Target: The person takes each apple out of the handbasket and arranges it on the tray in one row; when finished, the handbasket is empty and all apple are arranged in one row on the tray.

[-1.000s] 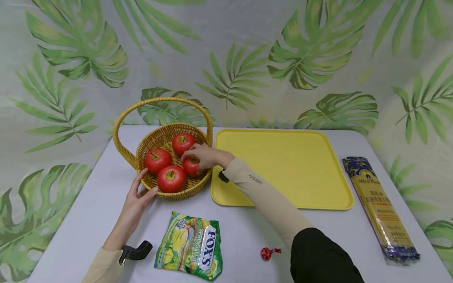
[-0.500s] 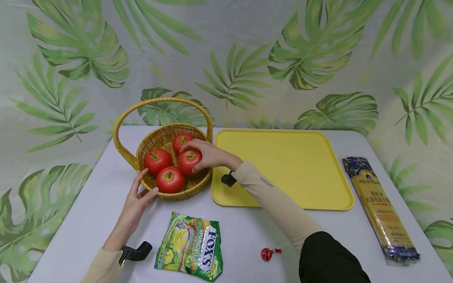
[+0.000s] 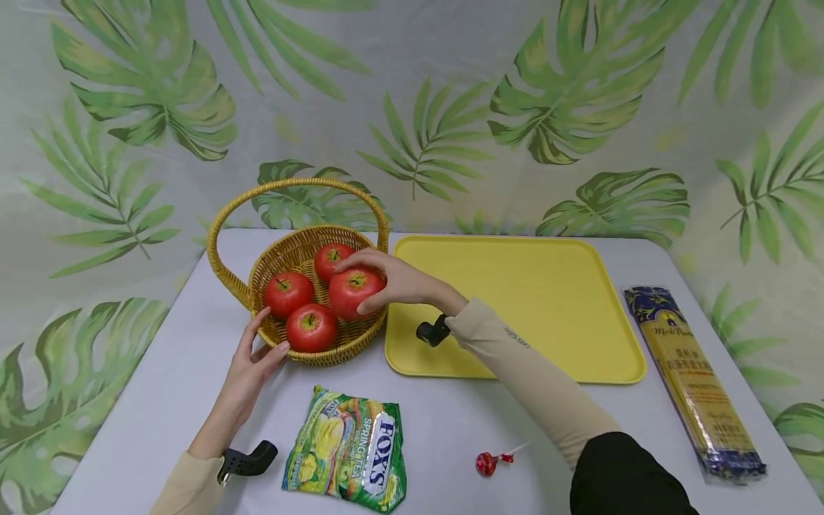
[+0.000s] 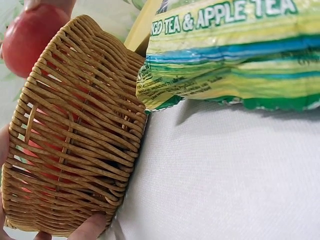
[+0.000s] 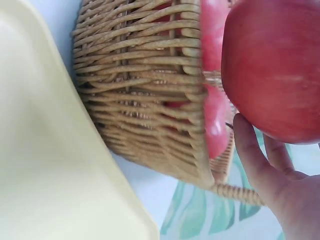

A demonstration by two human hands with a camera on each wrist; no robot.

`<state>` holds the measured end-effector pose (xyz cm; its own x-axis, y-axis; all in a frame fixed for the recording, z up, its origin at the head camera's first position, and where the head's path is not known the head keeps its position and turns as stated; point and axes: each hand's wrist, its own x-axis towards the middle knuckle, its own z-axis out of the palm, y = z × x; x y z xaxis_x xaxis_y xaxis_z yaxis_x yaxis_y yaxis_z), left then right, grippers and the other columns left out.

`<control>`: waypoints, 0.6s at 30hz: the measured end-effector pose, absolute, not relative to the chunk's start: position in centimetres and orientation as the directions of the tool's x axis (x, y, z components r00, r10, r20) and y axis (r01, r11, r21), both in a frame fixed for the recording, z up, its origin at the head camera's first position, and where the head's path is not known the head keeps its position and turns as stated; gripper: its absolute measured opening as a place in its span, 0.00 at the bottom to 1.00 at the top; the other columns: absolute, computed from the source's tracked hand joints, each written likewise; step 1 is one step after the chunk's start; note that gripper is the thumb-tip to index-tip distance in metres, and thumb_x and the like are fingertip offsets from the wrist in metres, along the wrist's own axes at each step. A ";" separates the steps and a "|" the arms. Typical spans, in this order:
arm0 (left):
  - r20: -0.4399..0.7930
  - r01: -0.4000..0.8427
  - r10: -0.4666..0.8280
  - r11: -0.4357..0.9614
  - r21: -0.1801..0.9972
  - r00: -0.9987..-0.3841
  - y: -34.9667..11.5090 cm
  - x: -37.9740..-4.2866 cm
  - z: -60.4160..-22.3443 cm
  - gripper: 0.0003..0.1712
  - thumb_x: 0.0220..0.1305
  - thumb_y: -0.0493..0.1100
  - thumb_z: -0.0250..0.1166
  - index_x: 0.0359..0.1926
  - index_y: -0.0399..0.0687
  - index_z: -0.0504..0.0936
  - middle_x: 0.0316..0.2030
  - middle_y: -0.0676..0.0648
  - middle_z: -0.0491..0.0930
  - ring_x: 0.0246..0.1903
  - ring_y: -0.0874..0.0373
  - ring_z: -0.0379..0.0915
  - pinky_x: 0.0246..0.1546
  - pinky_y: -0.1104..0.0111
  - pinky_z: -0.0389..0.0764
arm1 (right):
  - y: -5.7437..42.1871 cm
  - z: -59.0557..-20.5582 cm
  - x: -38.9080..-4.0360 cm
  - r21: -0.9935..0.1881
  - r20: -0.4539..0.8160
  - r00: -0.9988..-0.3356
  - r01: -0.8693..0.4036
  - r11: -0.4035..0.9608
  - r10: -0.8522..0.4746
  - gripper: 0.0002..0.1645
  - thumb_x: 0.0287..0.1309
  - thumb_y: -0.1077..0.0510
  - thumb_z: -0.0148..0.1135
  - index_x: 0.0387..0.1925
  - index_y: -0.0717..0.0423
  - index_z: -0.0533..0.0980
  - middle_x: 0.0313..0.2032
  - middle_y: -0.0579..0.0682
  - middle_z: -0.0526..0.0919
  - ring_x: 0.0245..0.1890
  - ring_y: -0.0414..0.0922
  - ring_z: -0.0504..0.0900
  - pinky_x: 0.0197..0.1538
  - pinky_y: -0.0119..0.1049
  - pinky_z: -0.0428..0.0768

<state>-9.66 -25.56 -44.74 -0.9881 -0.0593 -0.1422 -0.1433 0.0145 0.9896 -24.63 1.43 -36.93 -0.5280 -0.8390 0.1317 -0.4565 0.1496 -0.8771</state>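
Note:
My right hand (image 3: 412,282) grips a red apple (image 3: 354,292), raised over the right side of the wicker basket (image 3: 344,352). In the right wrist view, this apple (image 5: 277,70) is above the rim, with fingertips against its skin. My left hand (image 3: 247,365) holds the basket's near left side, thumb and fingers spread at the rim. The left wrist view shows fingers (image 4: 90,229) touching the woven wall. Inside the basket are another three red apples: one at the back (image 3: 330,259), one at the left (image 3: 287,295) and one at the front (image 3: 312,327).
A yellow tray (image 3: 515,307) lies right of the basket, partly under my right forearm. In front are a green FOX'S candy bag (image 3: 347,447) and a red-wrapped lollipop (image 3: 486,464). A long pasta packet (image 3: 692,379) lies at the far right. The basket's tall handle (image 3: 296,184) arches overhead.
My right hand has lifted the right-hand apple from among the others, up and slightly to the right. The front apple shifted slightly. My left hand stays at the basket.

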 end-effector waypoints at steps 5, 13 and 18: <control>-0.142 -0.144 -0.062 0.025 0.989 -0.988 -25.5 -9.6 -44.7 0.42 0.68 0.41 0.60 0.75 0.60 0.46 0.74 0.46 0.30 0.67 0.36 0.43 0.46 0.80 0.73 | 3.7 -36.6 -24.5 -0.883 0.144 -0.561 -0.445 0.150 -0.815 0.36 0.47 0.55 0.72 0.60 0.48 0.72 0.60 0.44 0.67 0.57 0.44 0.66 0.54 0.41 0.75; -0.134 -0.136 -0.067 0.025 0.990 -0.989 -25.4 -9.6 -44.6 0.42 0.68 0.41 0.60 0.75 0.60 0.47 0.74 0.46 0.31 0.67 0.36 0.44 0.47 0.79 0.73 | 8.0 -37.6 -25.5 -0.893 0.151 -0.676 -0.406 0.193 -0.722 0.36 0.46 0.58 0.73 0.60 0.49 0.72 0.60 0.46 0.68 0.56 0.47 0.69 0.53 0.46 0.75; -0.145 -0.148 -0.074 0.044 0.988 -0.987 -25.4 -9.7 -44.5 0.43 0.68 0.40 0.59 0.75 0.59 0.45 0.74 0.48 0.30 0.67 0.37 0.44 0.46 0.80 0.73 | 9.7 -39.2 -26.3 -0.890 0.150 -0.740 -0.389 0.236 -0.656 0.37 0.46 0.59 0.73 0.60 0.52 0.71 0.61 0.49 0.67 0.57 0.50 0.68 0.54 0.49 0.74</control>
